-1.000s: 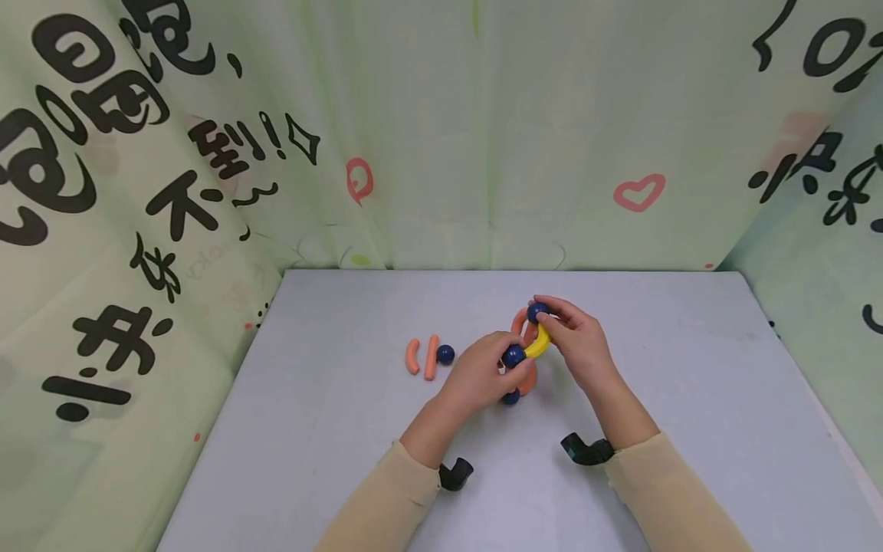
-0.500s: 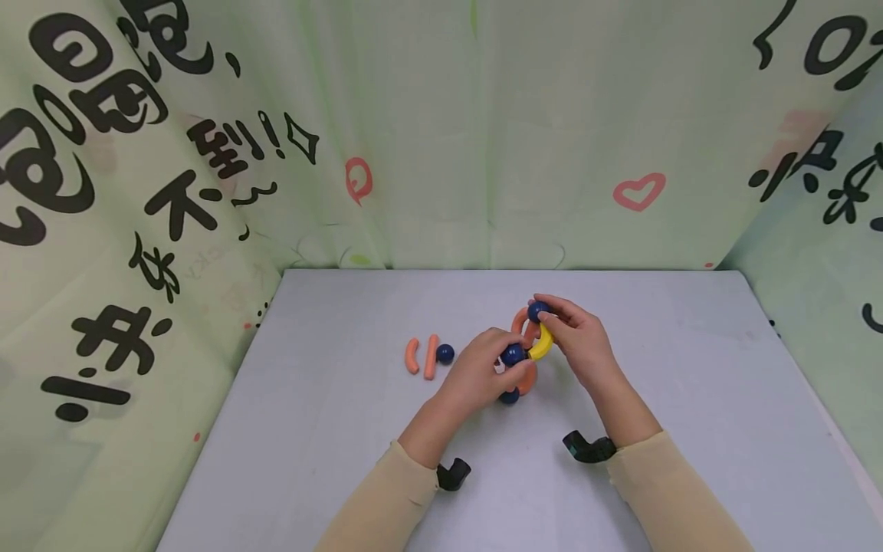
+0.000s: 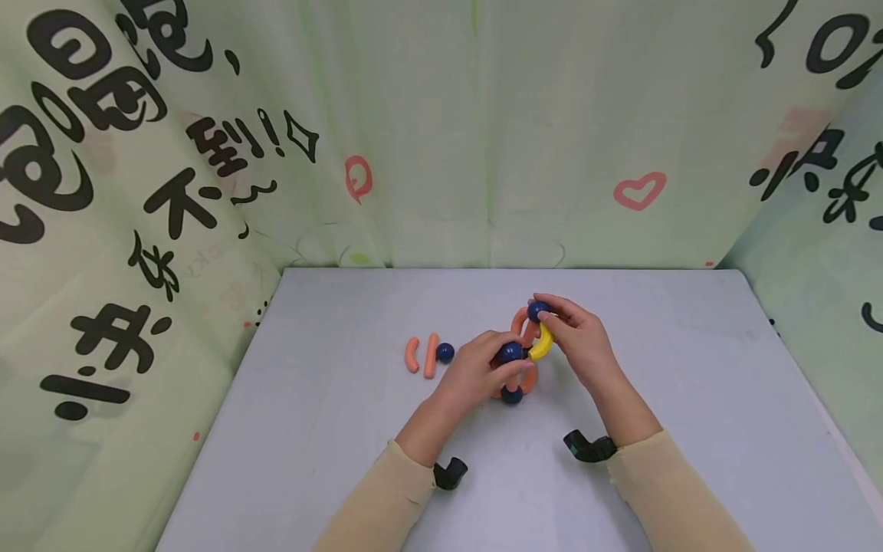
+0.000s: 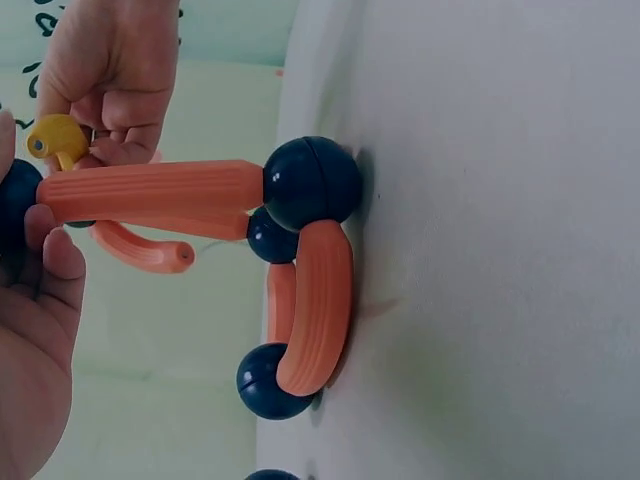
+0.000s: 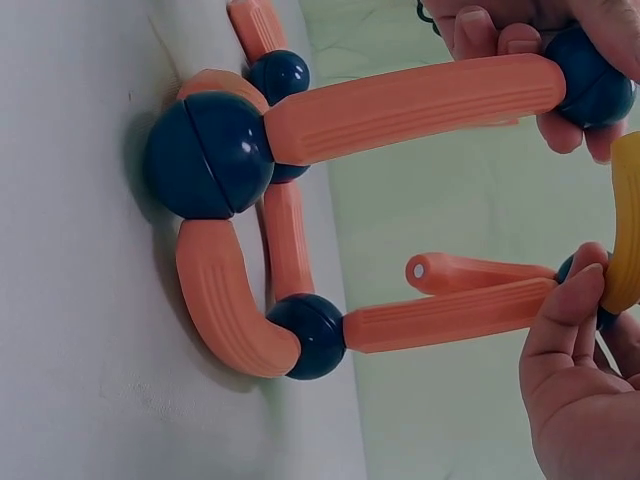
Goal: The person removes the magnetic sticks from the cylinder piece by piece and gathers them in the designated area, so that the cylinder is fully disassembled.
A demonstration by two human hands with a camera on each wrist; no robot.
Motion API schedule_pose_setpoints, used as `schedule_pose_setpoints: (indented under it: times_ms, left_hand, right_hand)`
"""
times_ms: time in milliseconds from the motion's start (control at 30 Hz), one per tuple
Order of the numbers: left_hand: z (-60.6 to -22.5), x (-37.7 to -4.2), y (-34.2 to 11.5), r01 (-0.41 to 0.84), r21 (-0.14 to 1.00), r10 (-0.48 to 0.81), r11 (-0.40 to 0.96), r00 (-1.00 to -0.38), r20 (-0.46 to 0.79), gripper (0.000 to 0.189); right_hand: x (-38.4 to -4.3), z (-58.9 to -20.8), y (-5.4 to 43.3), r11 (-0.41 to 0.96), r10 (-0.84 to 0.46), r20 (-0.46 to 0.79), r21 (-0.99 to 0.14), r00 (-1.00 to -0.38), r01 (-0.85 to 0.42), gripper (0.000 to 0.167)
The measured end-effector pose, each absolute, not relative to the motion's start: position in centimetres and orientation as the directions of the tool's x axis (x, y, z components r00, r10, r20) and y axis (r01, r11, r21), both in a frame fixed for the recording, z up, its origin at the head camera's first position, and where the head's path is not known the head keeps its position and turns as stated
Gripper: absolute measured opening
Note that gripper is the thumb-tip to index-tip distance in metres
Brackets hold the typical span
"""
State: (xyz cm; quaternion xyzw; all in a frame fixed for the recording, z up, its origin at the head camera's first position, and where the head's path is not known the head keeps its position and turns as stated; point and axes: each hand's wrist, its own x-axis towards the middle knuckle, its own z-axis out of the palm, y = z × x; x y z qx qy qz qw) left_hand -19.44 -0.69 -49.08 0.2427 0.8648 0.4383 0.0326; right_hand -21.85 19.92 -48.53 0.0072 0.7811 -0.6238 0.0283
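Observation:
My left hand [image 3: 476, 372] grips a dark blue ball [image 3: 510, 353] on top of an upright orange rod [image 4: 150, 190]. Fingers of my right hand [image 3: 582, 345] pinch another blue ball [image 3: 538, 310], from which a yellow curved rod [image 3: 543, 343] reaches toward the left hand's ball. In the left wrist view the yellow rod's near end is exposed. Below, blue balls and curved orange rods [image 5: 225, 300] form a base resting on the table, with upright rods rising from it. One orange rod [image 5: 460, 272] juts from the right hand's ball with a free end.
Left of the structure lie a short curved orange rod [image 3: 411, 355], a straight orange rod [image 3: 431, 356] and a loose blue ball [image 3: 444, 353]. They rest on the white table [image 3: 310, 429]. Printed pale green curtains [image 3: 441, 138] enclose its back and sides.
The left hand's ball has shifted slightly left, away from the yellow rod's end. The lower front ball has moved a little to the right. My right hand stays nearly in place.

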Motion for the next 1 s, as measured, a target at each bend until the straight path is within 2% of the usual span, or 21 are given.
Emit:
schedule_pose_setpoints:
  times_ms: [367, 667, 1000]
  left_hand:
    - [-48.97, -19.69, -1.1, 0.397, 0.787, 0.508, 0.473, -0.852, 0.125, 0.04]
    - [-49.07, -19.78, -1.32, 0.254, 0.873, 0.514, 0.417, -0.858, 0.004, 0.045]
    - [-49.08, -19.73, -1.36, 0.311, 0.831, 0.544, 0.461, -0.839, 0.012, 0.035]
  right_hand:
    - [-21.93, -48.56, 19.85, 0.191, -0.015, -0.045, -0.981, -0.999, 0.042, 0.054]
    - [-21.93, -48.51, 19.93, 0.162, -0.009, -0.055, -0.985, -0.998, 0.053, 0.054]
    - [-21.81, -48.68, 19.95, 0.172, -0.014, -0.037, -0.984, -0.999, 0.034, 0.051]
